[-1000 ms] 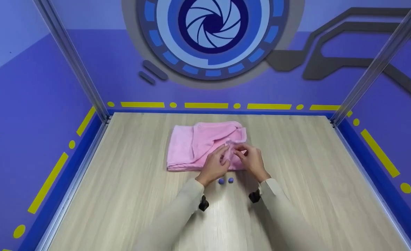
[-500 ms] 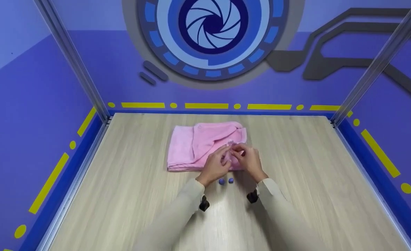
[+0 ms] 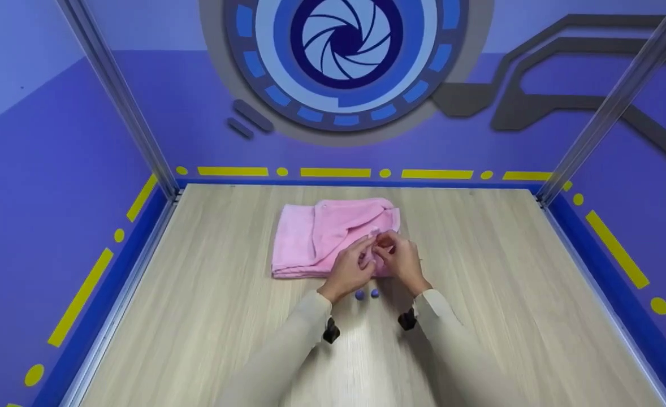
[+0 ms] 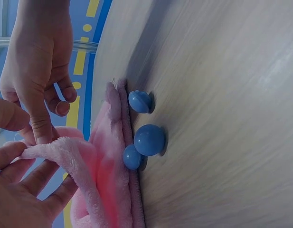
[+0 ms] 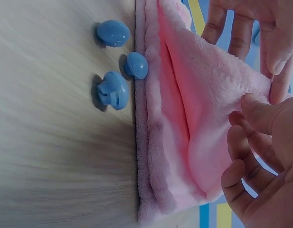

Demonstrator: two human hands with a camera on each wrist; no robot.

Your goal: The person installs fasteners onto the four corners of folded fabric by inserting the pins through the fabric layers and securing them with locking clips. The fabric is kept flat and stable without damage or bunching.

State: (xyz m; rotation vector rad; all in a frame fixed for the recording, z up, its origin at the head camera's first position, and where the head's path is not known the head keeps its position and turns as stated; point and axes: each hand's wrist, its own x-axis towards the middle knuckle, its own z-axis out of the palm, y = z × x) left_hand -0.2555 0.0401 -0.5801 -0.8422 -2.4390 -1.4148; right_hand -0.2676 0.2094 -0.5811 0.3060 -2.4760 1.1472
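A folded pink plush cloth (image 3: pixel 296 237) lies on the table, its near right part lifted between my hands. My left hand (image 3: pixel 347 271) pinches the raised edge between thumb and forefinger. Just to the right, my right hand (image 3: pixel 403 260) pinches the same edge with thumb and forefinger, its other fingers loosely curled. The fingertips of both hands almost meet there in the right wrist view. Close to the cloth's front fold are small blue mushroom-shaped pieces: a round-topped one (image 4: pixel 149 139), a smaller one (image 5: pixel 137 65) against the fold and one with a slotted stem (image 5: pixel 113 91).
The pale wood table (image 3: pixel 197 316) stretches out around the cloth. Blue panels (image 3: pixel 158 113) with yellow marks enclose its back and sides, with metal posts (image 3: pixel 121 96) at the back corners. Dark wrist devices (image 3: pixel 331 330) sit below both sleeves.
My right hand has shifted a little left, closing in on the left hand at the cloth's raised edge. The left hand, the cloth's fold and the blue pieces stay about where they were.
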